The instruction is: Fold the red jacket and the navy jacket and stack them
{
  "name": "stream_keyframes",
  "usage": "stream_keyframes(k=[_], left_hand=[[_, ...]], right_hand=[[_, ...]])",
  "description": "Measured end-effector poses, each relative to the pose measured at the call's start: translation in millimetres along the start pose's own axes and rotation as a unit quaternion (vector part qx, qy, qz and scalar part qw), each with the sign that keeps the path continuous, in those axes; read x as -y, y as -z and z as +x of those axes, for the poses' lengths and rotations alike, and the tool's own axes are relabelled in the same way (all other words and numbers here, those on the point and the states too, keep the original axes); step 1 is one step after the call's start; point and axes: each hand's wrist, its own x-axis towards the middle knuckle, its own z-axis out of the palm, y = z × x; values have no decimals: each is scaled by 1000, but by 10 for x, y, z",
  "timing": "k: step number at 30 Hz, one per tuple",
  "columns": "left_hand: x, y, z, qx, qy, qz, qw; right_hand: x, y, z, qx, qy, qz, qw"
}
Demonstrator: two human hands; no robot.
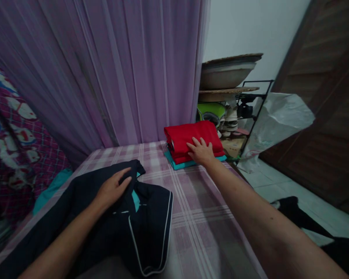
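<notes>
My right hand (pixel 202 151) rests with spread fingers on a folded red cloth item (pixel 192 133). Beneath the red lies a folded turquoise cloth (pixel 178 166), so the two form a small stack. At the left, a dark navy garment (pixel 151 197) with white piping is spread out, a turquoise lining showing at its opening. My left hand (pixel 113 188) lies on this garment near the opening, fingers stretched and slightly apart, not gripping it. Both lie on a plaid purple-and-white sheet (pixel 189 205).
A purple curtain (pixel 133 69) hangs behind the bed. Right of it stands a black rack (pixel 257 108) with shoes and large basins (pixel 227 75). A white plastic bag (pixel 282 120) hangs beside it. Dark clothing (pixel 305 221) is at lower right; a patterned magenta cloth (pixel 20 143) hangs left.
</notes>
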Motion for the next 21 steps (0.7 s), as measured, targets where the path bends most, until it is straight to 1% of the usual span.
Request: stream_keyframes(k=[1,3,5,6,8,9,11,13,15,18,21], left_hand=[[135,97,-92,2,31,20,999],[391,259,-286,12,86,58,995],[596,355,-496,27,109,89,990],[672,377,-605,35,108,105,988],[773,388,-816,48,103,147,983],[800,386,-914,54,106,170,978],[822,385,-1086,66,127,205,968],[820,401,-1231,76,145,216,963],[812,425,-1357,84,139,215,963],[811,450,-1510,93,109,210,967],[837,458,-1621,75,103,208,970]], right_hand=[[59,40,3,-6,-16,2,1000],[248,140,-44,-33,-18,15,999],[536,242,-178,-45,26,50,997],[709,286,-273,-34,61,76,995],[1081,354,-497,20,131,131,982],[1266,380,-611,54,157,156,974],[1605,420,-812,106,182,193,958],[1880,449,-947,134,182,208,952],[2080,465,-1008,152,161,198,955],[2247,471,-991,183,119,159,963],[2248,505,-904,192,93,132,968]])
